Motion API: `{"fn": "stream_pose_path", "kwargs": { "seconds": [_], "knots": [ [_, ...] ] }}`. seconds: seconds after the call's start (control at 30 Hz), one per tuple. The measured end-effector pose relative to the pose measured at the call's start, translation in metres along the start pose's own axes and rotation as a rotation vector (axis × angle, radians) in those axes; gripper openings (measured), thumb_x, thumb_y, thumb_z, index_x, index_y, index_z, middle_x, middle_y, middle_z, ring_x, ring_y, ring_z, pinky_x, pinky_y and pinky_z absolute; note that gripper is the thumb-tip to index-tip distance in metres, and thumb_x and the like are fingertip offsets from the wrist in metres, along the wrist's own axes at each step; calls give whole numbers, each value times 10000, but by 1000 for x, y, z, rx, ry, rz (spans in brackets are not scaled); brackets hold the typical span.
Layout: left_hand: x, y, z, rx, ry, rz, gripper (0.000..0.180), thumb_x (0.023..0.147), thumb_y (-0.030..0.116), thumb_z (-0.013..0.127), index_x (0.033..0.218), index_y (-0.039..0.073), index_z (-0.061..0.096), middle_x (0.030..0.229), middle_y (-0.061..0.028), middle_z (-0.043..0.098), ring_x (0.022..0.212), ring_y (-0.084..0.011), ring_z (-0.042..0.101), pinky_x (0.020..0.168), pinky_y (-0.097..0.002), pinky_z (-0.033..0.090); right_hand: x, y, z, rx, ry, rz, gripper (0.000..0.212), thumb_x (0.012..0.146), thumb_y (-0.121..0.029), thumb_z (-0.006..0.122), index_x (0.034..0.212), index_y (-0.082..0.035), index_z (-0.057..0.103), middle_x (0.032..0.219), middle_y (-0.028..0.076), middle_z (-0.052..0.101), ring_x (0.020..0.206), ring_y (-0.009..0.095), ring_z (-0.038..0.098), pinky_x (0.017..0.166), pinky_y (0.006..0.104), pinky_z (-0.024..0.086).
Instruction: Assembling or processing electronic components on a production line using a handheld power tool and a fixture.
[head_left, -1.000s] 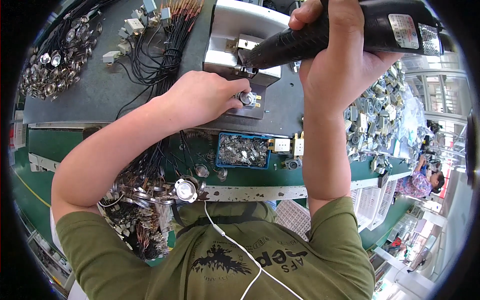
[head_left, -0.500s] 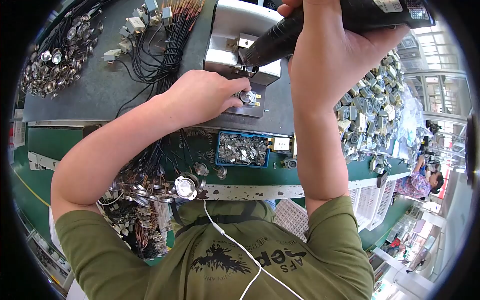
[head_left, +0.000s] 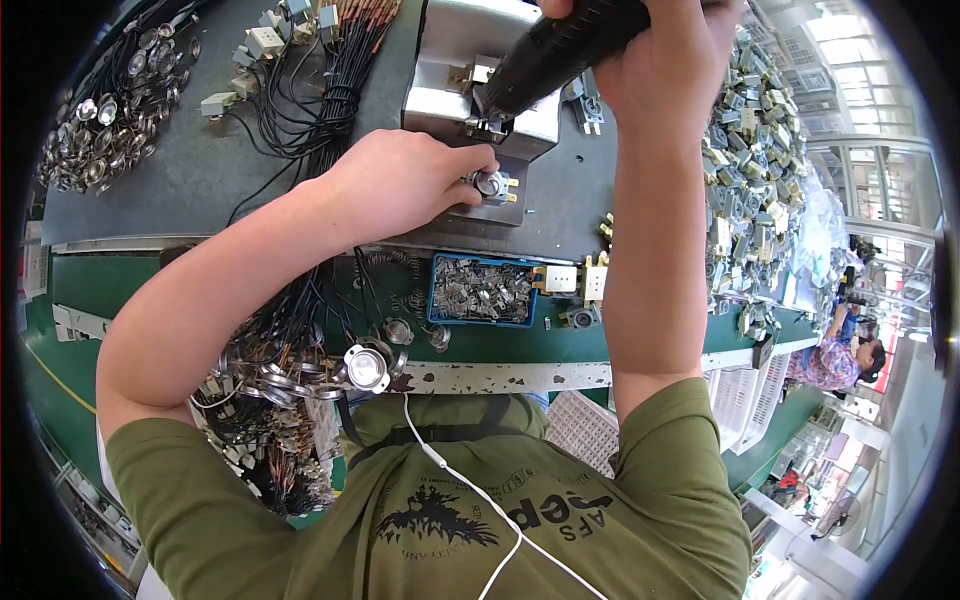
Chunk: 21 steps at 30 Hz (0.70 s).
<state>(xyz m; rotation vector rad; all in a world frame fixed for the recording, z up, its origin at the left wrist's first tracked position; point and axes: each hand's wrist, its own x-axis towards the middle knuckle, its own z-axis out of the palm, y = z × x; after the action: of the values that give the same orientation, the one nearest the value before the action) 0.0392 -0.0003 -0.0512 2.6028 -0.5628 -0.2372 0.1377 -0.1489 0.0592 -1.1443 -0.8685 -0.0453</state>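
Head view, from above: the left hand reaches in over a dark grey worktop, thumb and forefinger closed in a pinch about a small round metal part. This part sits on a flat metal block near the worktop's front edge, its brass-coloured tabs projecting to the right, away from the fingers. The right hand, raised and partly cut by the upper edge of the view, is wrapped around a black tool. The tool slants down to the left, its narrow end within a bent silver metal bracket just beyond the block; whether its tip touches anything there cannot be told. In front of the worktop, on a green surface, stands a blue tray filled with small metal pieces, with two pale rectangular blocks just to its right. Left of the bracket lies a tied bundle of black wires, and farther left a heap of round silver caps. Right of the right forearm spreads a large pile of grey and cream components, with clear plastic sheeting beside it.
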Motion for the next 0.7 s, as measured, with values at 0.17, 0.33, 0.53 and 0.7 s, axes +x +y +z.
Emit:
{"fn": "stream_pose_path", "kwargs": {
  "seconds": [0.17, 0.33, 0.53, 0.7],
  "knots": [
    [-1, 4, -2, 33, -17, -38, 333, 988, 338, 654, 1281, 181, 634, 857, -105, 721, 836, -316, 717, 726, -431, 565, 7, 5, 1, -38, -115, 96, 414, 926, -111, 728, 1261, 7, 515, 876, 119, 709, 593, 149, 651, 537, 283, 541],
    [-6, -2, 4, 1, 63, 32, 343, 972, 311, 676, 1289, 180, 663, 881, -116, 728, 852, -323, 715, 736, -434, 566, -11, 2, 26, 206, 139, -212, 423, 898, 24, 727, 1223, -9, 457, 921, 125, 712, 612, 136, 659, 529, 262, 555],
    [-7, -5, 9, -24, 128, 69, 329, 981, 354, 650, 1250, 165, 670, 924, -128, 742, 893, -347, 718, 747, -469, 566, -39, -28, 19, -222, 206, -50, 320, 903, 5, 722, 1170, 35, 549, 880, 138, 711, 590, 133, 649, 521, 271, 553],
    [-4, -1, 5, -12, 96, 53, 331, 988, 368, 642, 1256, 175, 651, 923, -115, 748, 909, -339, 721, 765, -467, 566, -53, -3, -3, 121, 183, -74, 94, 913, -7, 702, 975, 60, 679, 785, 110, 682, 550, 134, 619, 512, 269, 499]
  ]
}}
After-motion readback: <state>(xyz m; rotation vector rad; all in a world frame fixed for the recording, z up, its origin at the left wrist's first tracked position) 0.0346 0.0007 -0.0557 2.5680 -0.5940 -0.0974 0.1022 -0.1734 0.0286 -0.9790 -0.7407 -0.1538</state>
